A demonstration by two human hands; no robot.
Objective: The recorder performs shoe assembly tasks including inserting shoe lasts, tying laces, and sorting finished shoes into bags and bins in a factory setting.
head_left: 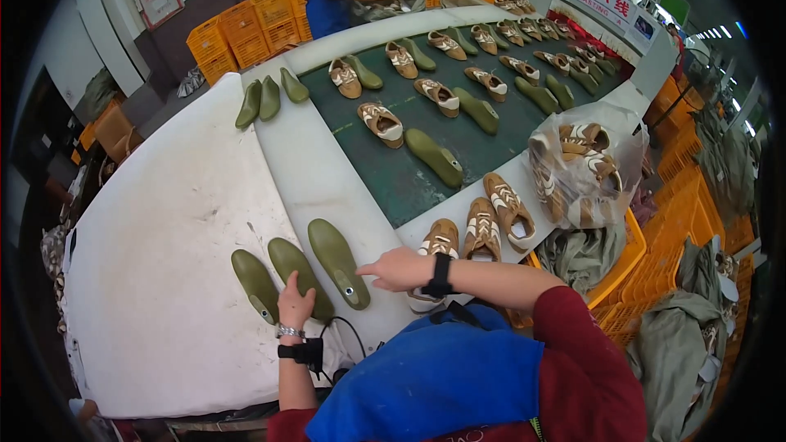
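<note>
Three green shoe lasts lie side by side at the near edge of the white table: a left one (255,285), a middle one (296,272) and a right one (334,255). My left hand (295,304) is at the heel half of the middle last, index finger stretched onto it and thumb apart, gripping nothing. My right hand (401,269) reaches in from the right, index finger stretched toward the right last's heel; whether it touches is unclear. Its other fingers look curled and partly hidden. Brown and white sneakers (483,229) stand beyond that hand, one partly covered by my wrist.
Rows of sneakers and lasts cover a green conveyor belt (368,172) ahead. Three more lasts (269,98) lie at the far left. A clear plastic bag (585,164) of sneakers sits at the right, near orange crates (663,278). A co-worker in a blue apron (327,8) handles shoes at the back.
</note>
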